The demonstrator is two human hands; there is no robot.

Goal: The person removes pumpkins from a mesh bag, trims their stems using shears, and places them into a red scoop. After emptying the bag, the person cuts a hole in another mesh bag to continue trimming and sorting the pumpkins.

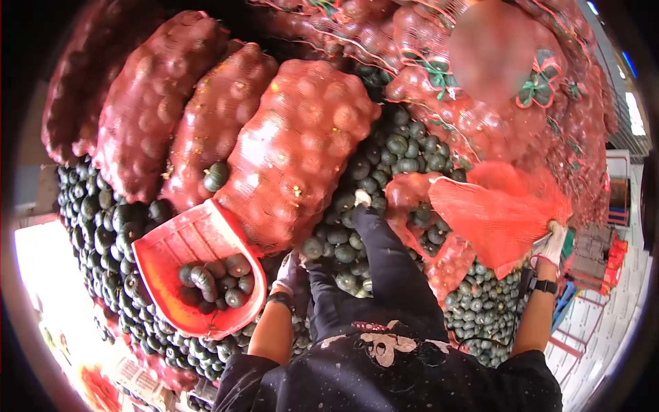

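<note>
My right hand [550,245], in a white glove, grips the edge of a loose red mesh bag [491,213], which spreads out to the hand's left. My left hand [287,270], also gloved, is low beside my leg with its fingers stretched forward. Close to those fingertips lies a dark green squash [312,248]. Just left of that hand, a red plastic scoop-shaped basket [161,244] rests tilted on the pile, with several small green squashes [235,297] inside it.
Full red mesh sacks [295,137] lie ahead and to the left, with more sacks [576,123] stacked at the right. Loose squashes [103,240] cover the ground around my legs. One squash [215,176] sits against a sack. A metal frame [580,329] stands far right.
</note>
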